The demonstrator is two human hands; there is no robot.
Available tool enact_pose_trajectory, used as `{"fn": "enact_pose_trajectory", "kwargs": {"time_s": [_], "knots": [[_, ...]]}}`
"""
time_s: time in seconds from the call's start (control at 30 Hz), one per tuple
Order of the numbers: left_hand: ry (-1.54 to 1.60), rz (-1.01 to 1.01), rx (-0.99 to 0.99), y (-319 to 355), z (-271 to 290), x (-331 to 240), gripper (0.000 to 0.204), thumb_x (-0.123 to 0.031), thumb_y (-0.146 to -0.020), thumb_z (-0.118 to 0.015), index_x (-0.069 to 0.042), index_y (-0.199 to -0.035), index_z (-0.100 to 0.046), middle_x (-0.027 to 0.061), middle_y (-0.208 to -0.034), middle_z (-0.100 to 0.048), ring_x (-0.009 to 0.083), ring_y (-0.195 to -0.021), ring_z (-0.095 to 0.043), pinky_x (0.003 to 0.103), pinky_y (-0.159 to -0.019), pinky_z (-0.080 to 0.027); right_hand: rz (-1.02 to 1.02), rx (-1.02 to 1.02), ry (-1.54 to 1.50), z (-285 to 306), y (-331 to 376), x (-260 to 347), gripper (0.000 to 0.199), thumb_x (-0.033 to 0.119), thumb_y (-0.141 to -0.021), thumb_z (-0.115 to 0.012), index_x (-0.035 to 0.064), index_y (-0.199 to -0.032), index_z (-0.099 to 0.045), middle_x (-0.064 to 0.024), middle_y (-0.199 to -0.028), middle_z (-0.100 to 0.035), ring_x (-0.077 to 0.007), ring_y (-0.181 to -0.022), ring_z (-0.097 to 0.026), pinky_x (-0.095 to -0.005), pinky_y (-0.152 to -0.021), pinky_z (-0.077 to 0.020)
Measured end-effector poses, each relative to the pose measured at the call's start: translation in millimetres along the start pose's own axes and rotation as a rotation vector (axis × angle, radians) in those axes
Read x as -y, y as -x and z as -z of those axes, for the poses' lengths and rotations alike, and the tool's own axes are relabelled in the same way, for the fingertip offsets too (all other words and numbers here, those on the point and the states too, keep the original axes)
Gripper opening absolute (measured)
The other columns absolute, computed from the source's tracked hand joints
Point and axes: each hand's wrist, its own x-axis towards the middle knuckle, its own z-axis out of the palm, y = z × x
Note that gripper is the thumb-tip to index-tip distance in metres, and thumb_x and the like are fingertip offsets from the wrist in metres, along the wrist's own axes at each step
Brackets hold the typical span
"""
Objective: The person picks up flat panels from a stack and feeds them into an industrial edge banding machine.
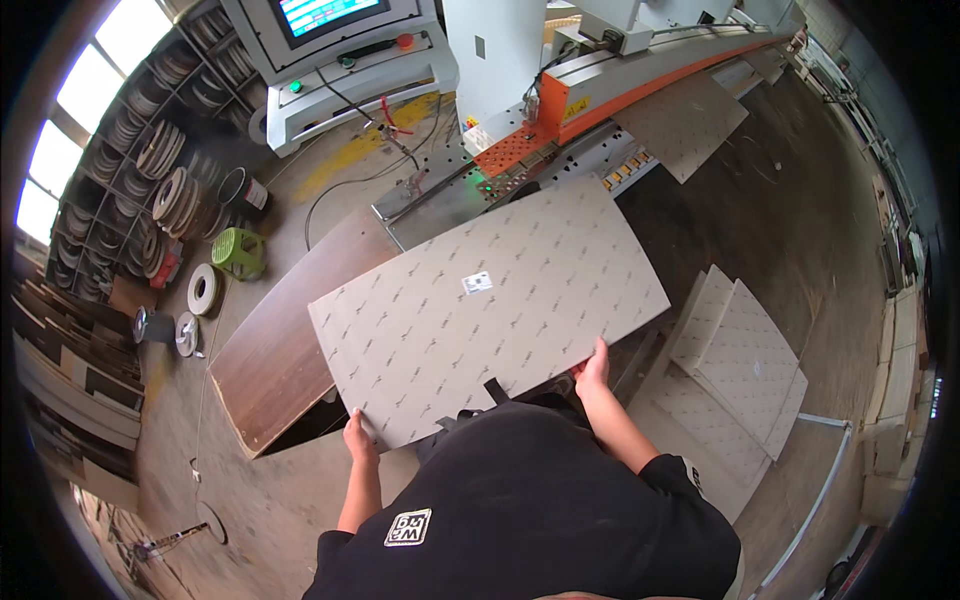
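A large rectangular board [500, 300], covered in greyish film with a repeating print and a small white label, is held out in front of my body. At its near left corner my left hand [361, 440] grips the edge, thumb on top. My right hand [592, 368] grips the near edge farther right, thumb also on top; the fingers of both hands are mostly hidden underneath. The board's far edge reaches the metal bed [440, 205] of a machine with an orange guard [560, 110]. A brown wood-grain panel [300, 330] lies to the left, partly beneath the board.
More film-covered boards [735, 350] are stacked at the right. Another board [685, 120] lies beside the machine farther along. A control console [360, 70] with a screen stands at the far left. Edging rolls [175, 200], a green stool [238, 253] and a black bucket [243, 190] are on the left.
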Motion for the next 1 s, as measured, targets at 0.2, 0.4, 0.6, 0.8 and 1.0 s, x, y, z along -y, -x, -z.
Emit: {"fn": "enact_pose_trajectory", "kwargs": {"time_s": [0.2, 0.4, 0.6, 0.8, 1.0], "knots": [[-0.077, 0.096, -0.059, -20.8, 51.2, 4.6, 0.039, -0.04, -0.095, -0.058, -0.002, -0.104, -0.064, 0.0051, -0.095, -0.065, 0.0176, -0.086, -0.061, 0.035, -0.076, -0.049, 0.116, 0.303, 0.854, -43.6, 2.2, -7.6, 0.042, 0.044, -0.096, -0.055, 0.0037, -0.101, -0.062, -0.007, -0.083, -0.068, -0.0146, -0.065, -0.065, -0.0282, -0.056, -0.0507], [-0.015, 0.141, -0.026, -35.2, 39.2, -5.0, 0.041, -0.042, -0.096, -0.058, -0.003, -0.106, -0.061, 0.007, -0.099, -0.064, 0.0196, -0.087, -0.061, 0.037, -0.078, -0.05, 0.256, 0.459, 1.155, -90.2, -5.8, -17.8, 0.045, 0.041, -0.097, -0.056, -0.0012, -0.083, -0.066, -0.0061, -0.064, -0.065, -0.0124, -0.054, -0.061, -0.0281, -0.054, -0.049], [0.047, 0.119, -0.013, -38.4, 43.0, 15.9, 0.041, -0.04, -0.096, -0.058, -0.003, -0.112, -0.061, 0.0078, -0.102, -0.064, 0.0209, -0.092, -0.061, 0.038, -0.082, -0.05, 0.331, 0.392, 1.219, -92.3, -9.8, -20.3, 0.047, 0.042, -0.096, -0.055, 0.0005, -0.075, -0.065, -0.0039, -0.059, -0.063, -0.0119, -0.051, -0.058, -0.0294, -0.053, -0.0474], [0.07, 0.124, 0.029, -35.5, 48.8, 13.5, 0.045, -0.04, -0.098, -0.052, -0.002, -0.121, -0.06, 0.0102, -0.112, -0.064, 0.0239, -0.099, -0.061, 0.039, -0.084, -0.051, 0.339, 0.386, 1.193, -92.2, -14.0, -27.3, 0.046, 0.043, -0.096, -0.056, 0.0025, -0.075, -0.065, -0.0022, -0.058, -0.061, -0.0105, -0.051, -0.056, -0.028, -0.053, -0.0456], [-0.291, 0.151, 0.011, -5.1, 59.1, 17.9, 0.05, -0.048, -0.098, -0.051, 0.0, -0.109, -0.062, 0.0095, -0.089, -0.065, 0.0197, -0.073, -0.064, 0.033, -0.057, -0.051, 0.342, 0.357, 1.197, -93.9, -2.2, -26.0, 0.046, 0.044, -0.095, -0.057, 0.004, -0.074, -0.064, -0.0008, -0.058, -0.059, -0.0093, -0.052, -0.054, -0.0274, -0.053, -0.044]]}}
